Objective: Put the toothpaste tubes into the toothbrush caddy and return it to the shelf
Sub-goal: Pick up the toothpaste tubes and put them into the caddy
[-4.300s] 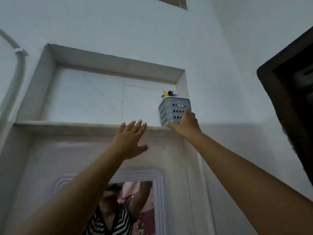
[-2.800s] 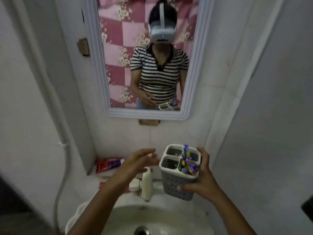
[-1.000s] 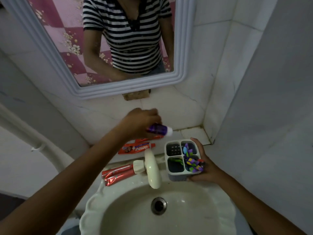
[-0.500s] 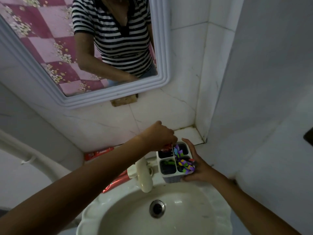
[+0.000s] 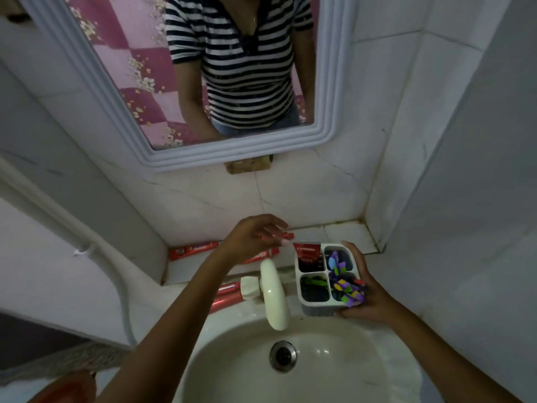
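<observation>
My right hand (image 5: 366,298) holds the grey four-compartment toothbrush caddy (image 5: 316,311) over the sink's back edge. A red Colgate tube (image 5: 307,252) stands in its far-left compartment, and purple toothbrushes (image 5: 343,283) fill the right side. My left hand (image 5: 252,238) hovers just left of the caddy, fingers loosely apart, with nothing clearly in it. A red tube end (image 5: 287,235) shows by its fingertips. One red tube (image 5: 194,249) lies on the ledge, with another (image 5: 263,254) partly hidden under my hand. Two more red tubes (image 5: 225,295) lie beside the tap.
A cream tap (image 5: 274,295) juts over the white sink basin (image 5: 334,382) with its drain (image 5: 283,356). A framed mirror (image 5: 232,158) hangs above the tiled ledge. A tiled wall corner (image 5: 374,199) closes the right side; a pipe (image 5: 96,257) runs down the left.
My left hand lowered a tube into the caddy, let go, and drew back to the left. Before that, the caddy came down from the high shelf in my right hand.
</observation>
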The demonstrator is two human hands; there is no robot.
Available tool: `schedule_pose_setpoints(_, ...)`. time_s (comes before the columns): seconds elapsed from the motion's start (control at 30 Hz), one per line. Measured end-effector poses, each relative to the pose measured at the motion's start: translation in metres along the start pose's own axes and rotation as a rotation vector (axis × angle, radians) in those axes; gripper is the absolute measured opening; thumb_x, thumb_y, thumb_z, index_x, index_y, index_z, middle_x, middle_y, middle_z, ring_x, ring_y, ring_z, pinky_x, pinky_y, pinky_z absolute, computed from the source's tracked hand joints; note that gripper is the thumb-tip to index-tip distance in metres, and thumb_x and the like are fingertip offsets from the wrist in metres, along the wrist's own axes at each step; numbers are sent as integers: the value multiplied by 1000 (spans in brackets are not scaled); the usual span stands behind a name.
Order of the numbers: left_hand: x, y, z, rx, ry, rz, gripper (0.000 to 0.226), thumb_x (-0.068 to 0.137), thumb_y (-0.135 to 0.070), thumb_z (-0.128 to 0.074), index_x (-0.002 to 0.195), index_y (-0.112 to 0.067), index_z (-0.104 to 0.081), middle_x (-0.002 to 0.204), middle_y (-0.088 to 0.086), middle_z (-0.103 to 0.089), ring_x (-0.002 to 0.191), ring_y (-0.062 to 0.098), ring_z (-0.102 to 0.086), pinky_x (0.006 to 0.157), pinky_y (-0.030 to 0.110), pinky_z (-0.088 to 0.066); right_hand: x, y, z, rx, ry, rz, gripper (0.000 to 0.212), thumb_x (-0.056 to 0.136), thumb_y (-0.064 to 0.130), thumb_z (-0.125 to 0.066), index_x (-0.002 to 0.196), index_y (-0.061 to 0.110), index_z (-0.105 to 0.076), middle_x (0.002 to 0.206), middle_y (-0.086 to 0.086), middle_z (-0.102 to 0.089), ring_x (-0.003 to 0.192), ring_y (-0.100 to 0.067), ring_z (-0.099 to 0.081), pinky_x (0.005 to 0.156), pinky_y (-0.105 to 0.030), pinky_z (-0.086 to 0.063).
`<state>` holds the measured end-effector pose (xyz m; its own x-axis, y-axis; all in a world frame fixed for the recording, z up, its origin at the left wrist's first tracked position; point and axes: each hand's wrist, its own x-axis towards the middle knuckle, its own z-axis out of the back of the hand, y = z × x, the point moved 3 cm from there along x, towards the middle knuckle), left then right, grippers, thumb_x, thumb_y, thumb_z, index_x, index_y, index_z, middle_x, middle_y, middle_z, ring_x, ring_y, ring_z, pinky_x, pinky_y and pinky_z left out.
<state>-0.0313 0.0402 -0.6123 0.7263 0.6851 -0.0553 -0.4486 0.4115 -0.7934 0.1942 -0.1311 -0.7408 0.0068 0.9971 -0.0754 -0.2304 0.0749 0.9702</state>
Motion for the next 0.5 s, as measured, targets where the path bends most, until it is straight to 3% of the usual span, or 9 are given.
schedule_pose_setpoints(0.1,-13,55,22,93,-191,226,24,86,-17,-69,108,-26,-67,99,-5,-70,83,10,-68,73,32,-59,0,-1,1,-34,-3,0,142,48,-12,-93,149,42,-8,150,10,-41,132,-9,-51,100,-27,-51)
schedule_pose_setpoints(0.17,-21,86,24,284,-186,432,33,87,-16,-66,118,-26,-64,118,1,-67,93,16,-67,77,31,-58,-1,1,0,-78,-9,10,139,47,-4,-96,143,55,-13,143,29,-45,131,-4,-50,100,-23,-50)
schedule_pose_setpoints(0.2,-20,98,22,429,-142,468,37,88,-21,-65,125,-26,-60,127,1,-64,101,18,-65,81,31,-55,-2,4,0,-87,-18,12,138,48,-5,-95,140,60,-15,141,31,-46,131,-1,-50,98,-20,-50)
schedule_pose_setpoints(0.27,-15,108,13,669,-43,417,44,90,-30,-62,133,-26,-54,133,3,-60,113,23,-59,92,36,-51,-1,7,1,-95,-47,16,137,49,-12,-92,134,67,-19,141,23,-45,128,4,-51,95,-15,-49)
schedule_pose_setpoints(0.4,5,115,-7,945,102,196,54,88,-38,-62,139,-31,-47,128,6,-60,115,26,-55,92,40,-47,-2,10,0,-89,-42,13,138,50,-13,-91,135,66,-17,143,14,-42,127,4,-51,94,-15,-50)
schedule_pose_setpoints(0.5,15,113,-12,1034,159,150,63,86,-42,-65,143,-31,-40,136,7,-53,122,28,-50,97,43,-42,-2,10,-1,-87,-35,-13,138,50,-15,-91,143,50,-11,143,14,-41,125,6,-52,93,-14,-50)
